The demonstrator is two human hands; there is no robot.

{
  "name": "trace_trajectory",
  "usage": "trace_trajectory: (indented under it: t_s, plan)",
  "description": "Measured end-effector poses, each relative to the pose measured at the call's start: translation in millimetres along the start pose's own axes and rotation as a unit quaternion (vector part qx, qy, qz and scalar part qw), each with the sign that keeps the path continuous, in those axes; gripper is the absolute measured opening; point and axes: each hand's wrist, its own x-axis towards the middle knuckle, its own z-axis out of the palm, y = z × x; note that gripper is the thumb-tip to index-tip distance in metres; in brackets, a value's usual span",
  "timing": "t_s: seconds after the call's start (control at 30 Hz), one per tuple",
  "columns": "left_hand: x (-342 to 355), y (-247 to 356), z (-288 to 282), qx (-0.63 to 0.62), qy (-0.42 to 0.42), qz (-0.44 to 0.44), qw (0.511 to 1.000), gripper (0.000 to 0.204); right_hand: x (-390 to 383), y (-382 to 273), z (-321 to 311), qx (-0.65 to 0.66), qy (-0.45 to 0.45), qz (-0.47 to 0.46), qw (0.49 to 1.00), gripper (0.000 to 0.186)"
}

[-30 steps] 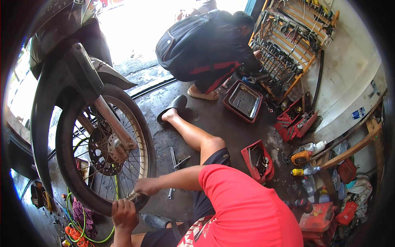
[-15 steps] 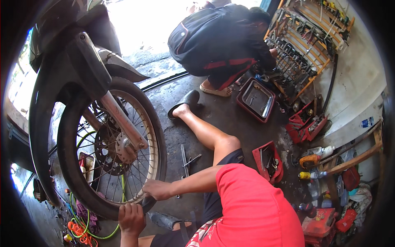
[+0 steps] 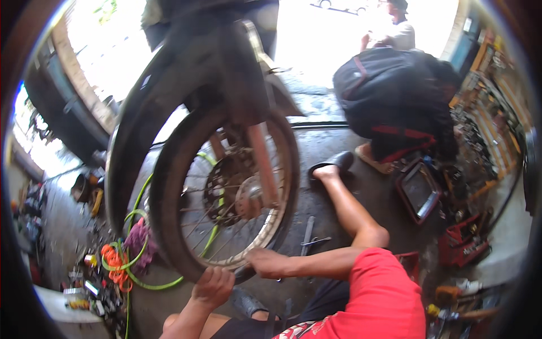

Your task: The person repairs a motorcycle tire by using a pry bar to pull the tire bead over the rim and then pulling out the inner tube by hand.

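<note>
My left hand (image 3: 212, 282) has its fingers wrapped over the bottom of the motorbike's front tyre (image 3: 166, 214). Just right of it, my right hand (image 3: 262, 261) is closed on the same tyre where it meets the spoked rim (image 3: 276, 217); whether anything small is under those fingers I cannot tell. The brake disc (image 3: 217, 198), fork leg (image 3: 259, 169) and dark mudguard (image 3: 141, 113) are above my hands. Crossed metal wrenches (image 3: 309, 231) lie on the floor right of the wheel.
A green hose (image 3: 155, 285), orange coiled hose (image 3: 116, 260) and purple rag (image 3: 138, 246) lie left. A crouching co-worker (image 3: 395, 101) is by the tool rack (image 3: 485, 130), with a tray (image 3: 418, 189) and red toolbox (image 3: 463, 243) nearby. Another person (image 3: 395, 31) is beyond the doorway.
The view has swung left, so the wheel, co-worker and racks appear further right. Both hands remain on the lower part of the tyre.
</note>
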Motion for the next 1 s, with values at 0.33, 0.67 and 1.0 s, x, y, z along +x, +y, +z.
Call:
trace_trajectory:
  t_s: [0.33,0.67,1.0]
  plan:
    - [12.1,3.7,3.1,0.017,-0.007,0.047,0.999,0.006,-10.3,67.4,6.3,0.027,0.027,-0.100,0.994,0.031]
    - [21.9,18.1,10.1,-0.001,-0.039,-0.007,0.999,0.013,-7.1,33.6,-2.1,0.051,0.084,0.023,0.995,0.024]
    - [24.0,24.7,12.4,0.022,-0.046,-0.013,0.999,0.012,-16.7,98.9,0.6,0.029,0.122,-0.025,0.992,0.030]
